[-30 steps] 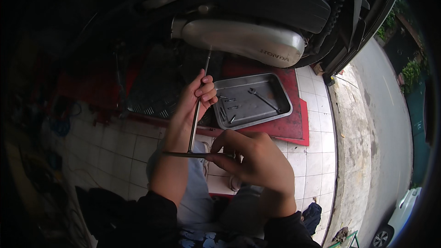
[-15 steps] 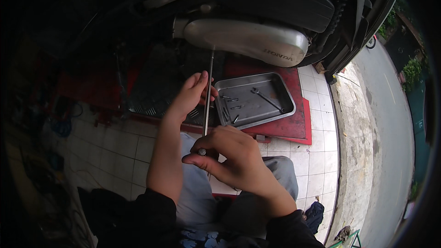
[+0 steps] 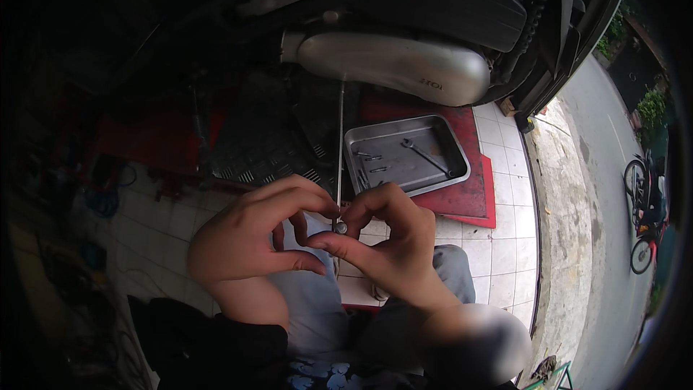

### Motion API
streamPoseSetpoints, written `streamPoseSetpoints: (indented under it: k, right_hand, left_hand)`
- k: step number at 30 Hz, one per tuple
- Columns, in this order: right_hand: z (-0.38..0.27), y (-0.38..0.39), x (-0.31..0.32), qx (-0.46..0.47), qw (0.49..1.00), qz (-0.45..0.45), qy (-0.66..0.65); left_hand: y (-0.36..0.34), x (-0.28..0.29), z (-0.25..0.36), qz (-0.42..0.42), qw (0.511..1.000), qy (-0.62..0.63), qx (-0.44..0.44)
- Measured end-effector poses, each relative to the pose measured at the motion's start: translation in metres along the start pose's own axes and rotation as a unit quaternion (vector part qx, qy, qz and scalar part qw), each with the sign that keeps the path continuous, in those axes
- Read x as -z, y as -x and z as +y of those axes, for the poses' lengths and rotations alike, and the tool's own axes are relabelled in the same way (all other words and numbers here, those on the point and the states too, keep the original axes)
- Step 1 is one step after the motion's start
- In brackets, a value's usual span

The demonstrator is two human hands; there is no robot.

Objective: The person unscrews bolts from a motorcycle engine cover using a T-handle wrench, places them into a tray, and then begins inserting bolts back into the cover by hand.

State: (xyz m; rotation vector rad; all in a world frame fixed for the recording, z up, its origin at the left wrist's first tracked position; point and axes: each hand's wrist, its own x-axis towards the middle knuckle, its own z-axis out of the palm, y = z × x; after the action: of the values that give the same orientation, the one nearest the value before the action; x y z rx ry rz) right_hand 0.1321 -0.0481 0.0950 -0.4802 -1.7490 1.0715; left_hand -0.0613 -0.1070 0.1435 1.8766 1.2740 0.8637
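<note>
A long, thin steel T-handle wrench [image 3: 340,144] runs from the underside of the motorbike's silver side cover [image 3: 393,65] down to my hands. Its near end shows as a small round steel tip. My right hand [image 3: 397,235] is curled about that end, with the forefinger above and the thumb below. On the other side, my left hand [image 3: 249,227] has its fingers bent and its thumb well apart; the fingertips reach the wrench near its end, without wrapping round it. Beyond my hands, a shallow metal tray [image 3: 462,155] holds an open-end wrench [image 3: 427,158] and several bolts [image 3: 377,170].
The tray rests on a red metal platform [image 3: 469,206] under the motorbike, next to dark tread plate [image 3: 253,159]. White floor tiles [image 3: 505,245] surround it. To the right lies a road [image 3: 613,245] with another motorbike [image 3: 642,209]. A blurred patch covers my right wrist.
My left hand has left the shaft and come back toward me, to the wrench's near end. My right hand has shifted slightly right and up. Another motorbike has appeared on the road.
</note>
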Motion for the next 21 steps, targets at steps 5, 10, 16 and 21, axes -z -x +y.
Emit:
streamPoseSetpoints:
  k: [5, 10, 16, 21]
  right_hand:
    - [-0.002, 0.001, 0.006, 0.016, 0.997, -0.032, 0.072]
    - [0.000, -0.010, 0.018, -0.051, 0.993, -0.087, 0.054]
    - [0.037, -0.016, 0.040, -0.098, 0.931, -0.330, 0.122]
    - [0.058, -0.002, 0.020, -0.177, 0.855, -0.467, 0.137]
  left_hand:
    - [-0.014, -0.010, -0.023, -0.045, 0.997, -0.010, -0.055]
    - [-0.014, -0.011, -0.023, -0.046, 0.996, -0.004, -0.079]
    - [-0.006, -0.002, -0.008, -0.028, 0.998, 0.041, -0.039]
    - [-0.005, -0.012, -0.001, -0.017, 0.997, 0.079, -0.013]
